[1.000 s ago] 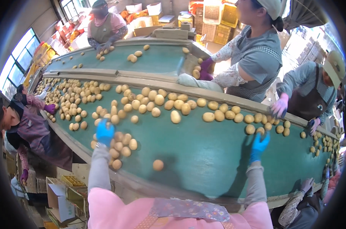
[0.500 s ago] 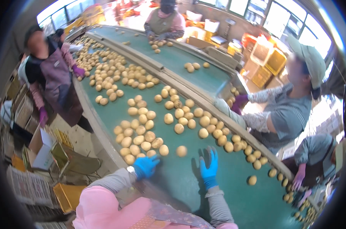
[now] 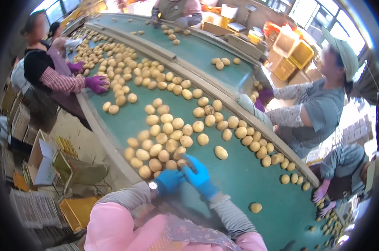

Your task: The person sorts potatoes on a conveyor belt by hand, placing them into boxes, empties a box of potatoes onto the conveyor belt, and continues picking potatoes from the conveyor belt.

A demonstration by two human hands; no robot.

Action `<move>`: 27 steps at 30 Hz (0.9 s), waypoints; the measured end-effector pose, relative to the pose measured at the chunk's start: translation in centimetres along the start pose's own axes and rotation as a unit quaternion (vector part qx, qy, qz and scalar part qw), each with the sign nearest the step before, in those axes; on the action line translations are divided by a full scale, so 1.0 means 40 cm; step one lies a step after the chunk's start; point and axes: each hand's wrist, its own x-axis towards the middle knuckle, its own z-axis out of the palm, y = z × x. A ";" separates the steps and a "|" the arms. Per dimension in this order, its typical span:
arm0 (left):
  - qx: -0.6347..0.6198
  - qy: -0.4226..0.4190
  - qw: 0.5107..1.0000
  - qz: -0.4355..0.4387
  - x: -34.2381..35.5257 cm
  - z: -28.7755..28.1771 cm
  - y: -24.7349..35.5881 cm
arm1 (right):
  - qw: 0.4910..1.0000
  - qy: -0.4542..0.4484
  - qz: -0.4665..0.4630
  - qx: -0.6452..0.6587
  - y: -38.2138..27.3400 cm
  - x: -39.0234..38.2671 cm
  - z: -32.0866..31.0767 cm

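Observation:
Many round, pale yellow potatoes (image 3: 166,118) lie on the green conveyor belt (image 3: 223,184). My left hand (image 3: 167,180), in a blue glove with a watch at its wrist, is low among the front cluster, its fingers curled, with whatever they hold hidden. Right beside it, my right hand (image 3: 195,175), also blue-gloved, has its fingers bent over a potato (image 3: 182,163) at the cluster's front edge. A single potato (image 3: 255,207) lies to the right of my right arm.
Co-workers stand at left (image 3: 55,71) and right (image 3: 306,104), two gloved hands (image 3: 321,190) at the right edge. A raised divider (image 3: 164,60) separates a second belt (image 3: 206,50). Crates (image 3: 74,215), cartons (image 3: 45,161) and stacked baskets (image 3: 302,54) surround the line.
My right hand has moved left from the open belt to beside my left hand, fingers now bent. The left co-worker has reached onto the belt. The view has swung leftward since a second ago.

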 end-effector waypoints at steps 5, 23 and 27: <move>0.093 0.154 0.975 -0.133 0.062 -0.202 -0.255 | 0.921 0.243 -0.182 -0.246 -0.069 0.124 -0.171; -0.087 0.150 0.972 -0.156 -0.050 -0.224 -0.164 | 0.851 0.524 -0.017 0.000 0.055 -0.042 -0.291; -0.165 0.242 0.939 -0.181 -0.107 -0.266 -0.202 | 0.788 0.604 -0.073 0.093 0.012 -0.004 -0.148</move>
